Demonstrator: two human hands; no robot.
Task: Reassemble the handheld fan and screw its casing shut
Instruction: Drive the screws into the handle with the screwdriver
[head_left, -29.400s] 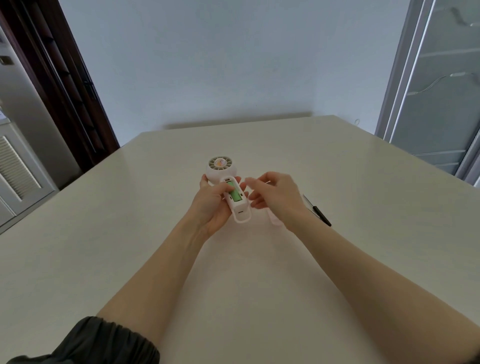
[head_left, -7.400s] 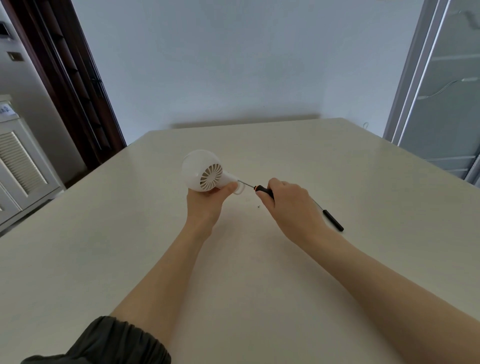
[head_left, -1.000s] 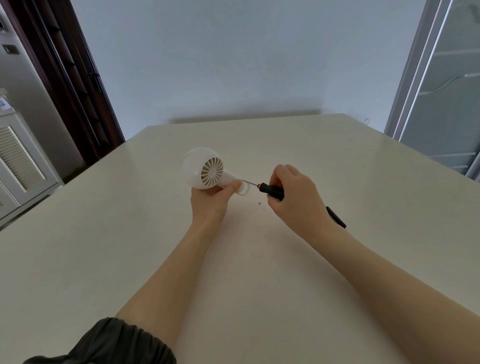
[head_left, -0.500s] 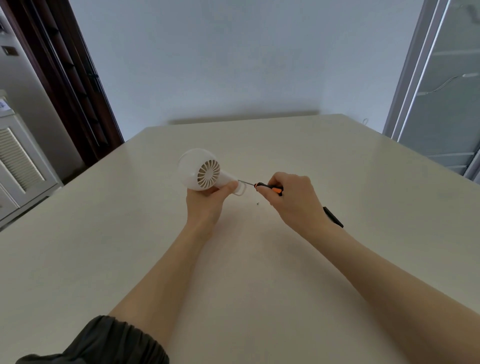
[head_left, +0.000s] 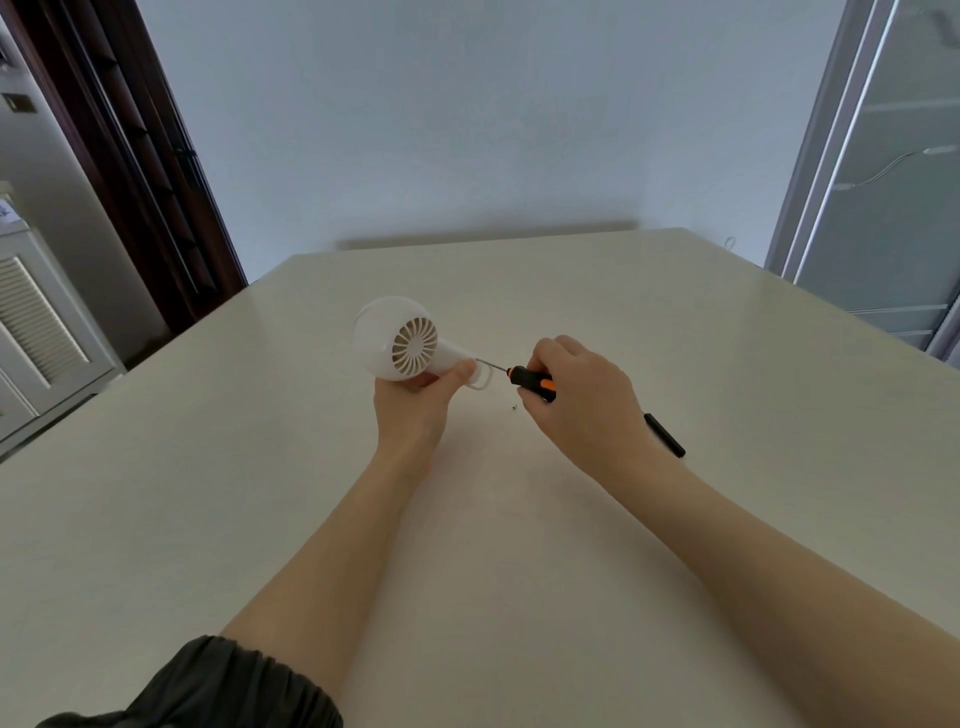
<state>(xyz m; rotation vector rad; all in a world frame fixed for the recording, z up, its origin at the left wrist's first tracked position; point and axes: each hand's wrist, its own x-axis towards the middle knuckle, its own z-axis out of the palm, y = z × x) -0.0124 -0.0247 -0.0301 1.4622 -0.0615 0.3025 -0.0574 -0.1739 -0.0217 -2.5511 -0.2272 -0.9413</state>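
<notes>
The white handheld fan (head_left: 397, 338) is closed up, its round grille facing me and its handle pointing right. My left hand (head_left: 415, 402) grips the handle from below, holding the fan just above the cream table (head_left: 260, 493). My right hand (head_left: 582, 395) is shut on a small screwdriver with a black and orange handle (head_left: 530, 380). Its thin metal shaft runs left into the handle's end, beside the white loop (head_left: 480, 378). A tiny dark screw (head_left: 514, 407) lies on the table below the screwdriver.
A second, black tool (head_left: 665, 441) lies on the table behind my right wrist. The table's far edge meets a pale wall. A dark door frame stands at the left and a glass door at the right.
My right hand has rolled around the screwdriver handle, so more of its orange shows. The fan and my left hand have stayed nearly still.
</notes>
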